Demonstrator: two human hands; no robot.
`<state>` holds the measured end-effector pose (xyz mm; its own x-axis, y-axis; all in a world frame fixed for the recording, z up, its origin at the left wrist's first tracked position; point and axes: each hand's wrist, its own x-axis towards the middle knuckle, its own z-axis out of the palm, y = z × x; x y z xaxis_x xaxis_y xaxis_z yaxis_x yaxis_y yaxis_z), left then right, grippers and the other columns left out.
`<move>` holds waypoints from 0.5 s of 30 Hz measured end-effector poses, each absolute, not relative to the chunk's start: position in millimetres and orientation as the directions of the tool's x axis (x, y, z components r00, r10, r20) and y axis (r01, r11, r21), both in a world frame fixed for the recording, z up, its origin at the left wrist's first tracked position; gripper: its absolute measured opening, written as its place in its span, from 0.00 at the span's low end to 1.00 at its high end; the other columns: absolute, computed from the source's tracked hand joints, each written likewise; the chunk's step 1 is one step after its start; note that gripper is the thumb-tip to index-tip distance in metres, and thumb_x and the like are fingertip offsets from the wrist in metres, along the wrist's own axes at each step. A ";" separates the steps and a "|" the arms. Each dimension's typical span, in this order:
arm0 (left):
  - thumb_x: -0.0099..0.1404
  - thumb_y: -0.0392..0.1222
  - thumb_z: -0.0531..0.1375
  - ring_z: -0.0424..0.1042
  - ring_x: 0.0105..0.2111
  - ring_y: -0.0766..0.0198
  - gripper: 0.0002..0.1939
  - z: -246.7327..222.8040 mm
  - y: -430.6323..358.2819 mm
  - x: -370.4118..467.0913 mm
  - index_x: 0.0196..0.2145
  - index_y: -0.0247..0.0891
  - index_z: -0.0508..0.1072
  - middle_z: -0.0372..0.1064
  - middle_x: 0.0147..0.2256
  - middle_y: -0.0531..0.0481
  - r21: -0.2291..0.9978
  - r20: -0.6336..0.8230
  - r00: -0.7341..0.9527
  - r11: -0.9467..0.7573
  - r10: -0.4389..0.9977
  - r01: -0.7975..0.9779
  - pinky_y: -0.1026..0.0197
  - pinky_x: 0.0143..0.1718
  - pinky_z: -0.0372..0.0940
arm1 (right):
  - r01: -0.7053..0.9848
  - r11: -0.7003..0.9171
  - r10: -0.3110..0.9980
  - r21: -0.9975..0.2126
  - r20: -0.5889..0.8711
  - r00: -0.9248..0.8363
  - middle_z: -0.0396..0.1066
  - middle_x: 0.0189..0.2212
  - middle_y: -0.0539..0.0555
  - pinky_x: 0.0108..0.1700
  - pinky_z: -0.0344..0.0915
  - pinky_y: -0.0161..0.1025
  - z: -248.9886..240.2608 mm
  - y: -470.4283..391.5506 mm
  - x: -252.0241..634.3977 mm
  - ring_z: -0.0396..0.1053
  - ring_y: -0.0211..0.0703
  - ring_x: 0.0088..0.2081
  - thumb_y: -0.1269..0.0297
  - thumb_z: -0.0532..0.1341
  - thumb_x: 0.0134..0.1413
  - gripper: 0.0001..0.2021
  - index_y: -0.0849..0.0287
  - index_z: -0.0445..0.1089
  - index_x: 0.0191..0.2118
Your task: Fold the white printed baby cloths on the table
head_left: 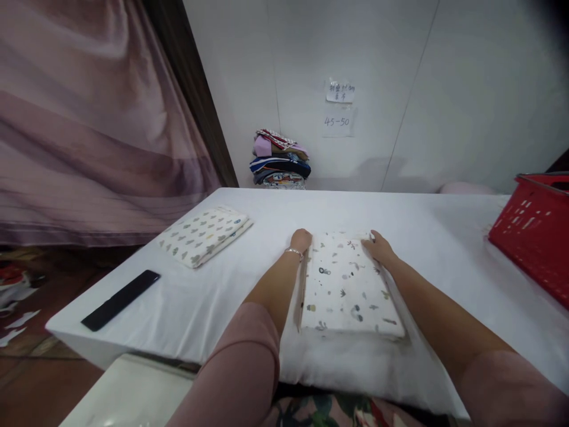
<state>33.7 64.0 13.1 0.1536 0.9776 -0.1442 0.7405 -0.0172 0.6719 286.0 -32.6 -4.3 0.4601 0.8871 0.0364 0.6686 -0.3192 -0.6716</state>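
A white folded cloth (349,284) printed with small plants and shapes lies in front of me on the white-covered table. My left hand (301,241) grips its far left corner, a bracelet on the wrist; most of the fingertips are hidden. At the far right corner, my right hand (379,247) holds the edge with the thumb on top and the other fingers partly out of sight. To the left rests another folded cloth (207,233) with a grey-green print, apart from both hands.
A long black flat object (121,299) lies near the left edge of the table (427,222). A red basket (536,231) stands at the right. Beyond the far edge is a pile of folded fabrics (281,163) against the wall. A pink curtain (89,118) hangs at left.
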 end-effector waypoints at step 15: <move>0.65 0.46 0.55 0.67 0.44 0.59 0.17 11.3 82.6 25.9 0.50 0.36 0.66 0.64 0.48 0.44 0.788 -0.397 0.220 0.208 0.891 0.580 0.51 0.44 0.66 | 0.914 0.266 0.964 -0.305 0.084 -0.252 0.52 0.61 0.61 0.60 0.43 0.54 40.2 -62.9 139.2 0.44 0.52 0.63 0.63 0.48 0.59 0.21 0.61 0.59 0.57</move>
